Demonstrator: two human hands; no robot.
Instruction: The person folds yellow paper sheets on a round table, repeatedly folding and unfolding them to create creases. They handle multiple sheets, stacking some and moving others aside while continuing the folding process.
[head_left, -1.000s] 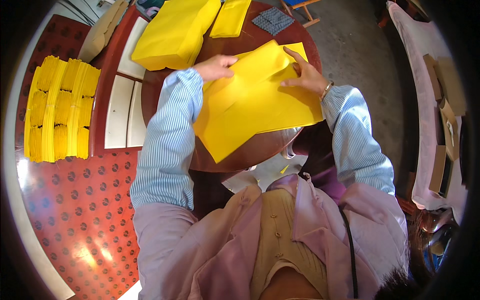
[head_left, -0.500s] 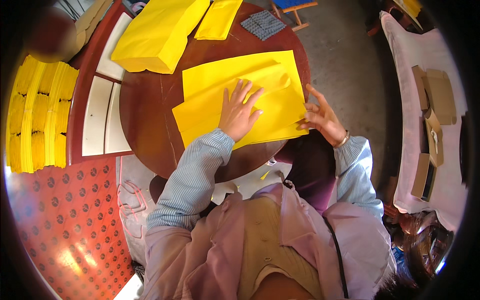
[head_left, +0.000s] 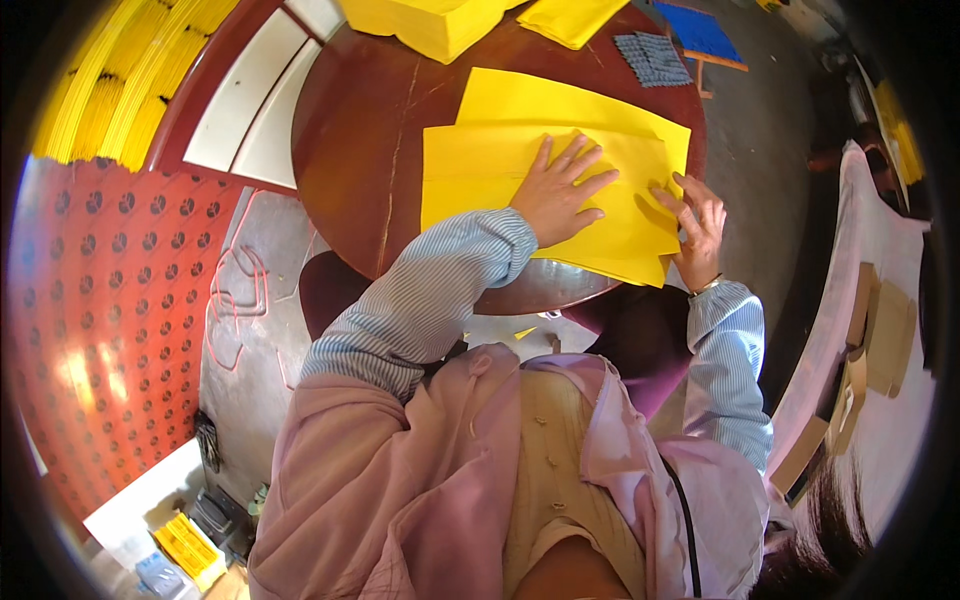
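Fingers (head_left: 598, 183) of the left hand (head_left: 552, 203) were spread wide and lay on top of the yellow sheet (head_left: 480, 170), holding nothing. The right hand (head_left: 700, 232) was at the sheet's 3 o'clock edge, its fingers a bit bent and a bit apart. I could not tell if they had hold of the sheet.

The sheet lay flat on the round brown counter (head_left: 350, 140), at about 4 o'clock from its middle. Another yellow sheet (head_left: 535, 95) poked out from under it at 12 o'clock.

From the top sheet, a big yellow block (head_left: 440, 25) sat at 11 o'clock, a small yellow pile (head_left: 575, 18) at 12 o'clock, and a gray cloth (head_left: 652, 60) at 1 o'clock.
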